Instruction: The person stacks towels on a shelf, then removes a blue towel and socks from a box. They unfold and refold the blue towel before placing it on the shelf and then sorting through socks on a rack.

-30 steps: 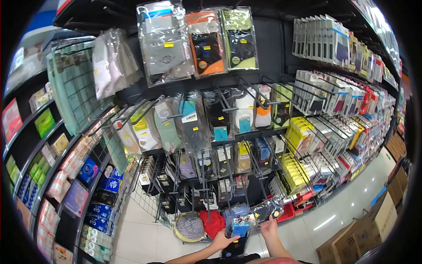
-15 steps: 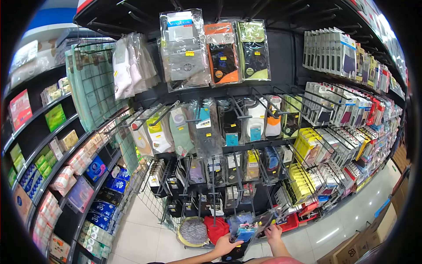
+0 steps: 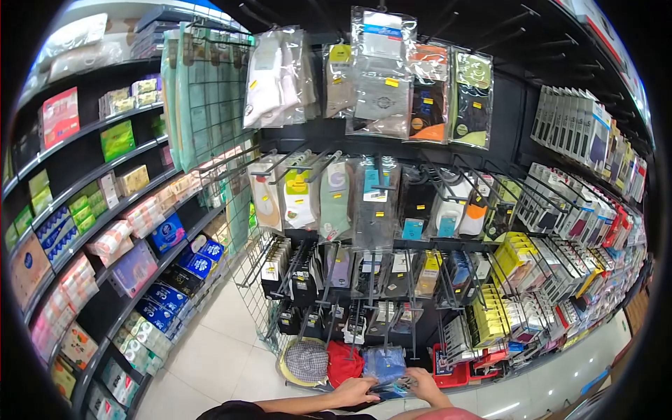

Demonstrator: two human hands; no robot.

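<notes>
While both hands met low at the rack, a packet changed grip.
Left hand [image 3: 358,392] and right hand [image 3: 422,383] had fingers closed on the light, slippery, floppy plastic sock packet [image 3: 392,385]; edges looked best to pinch.

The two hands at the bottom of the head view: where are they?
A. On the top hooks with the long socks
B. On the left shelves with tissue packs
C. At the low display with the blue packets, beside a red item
C: the left hand and right hand meet on the blue packets, with the red item just to their left.
</notes>
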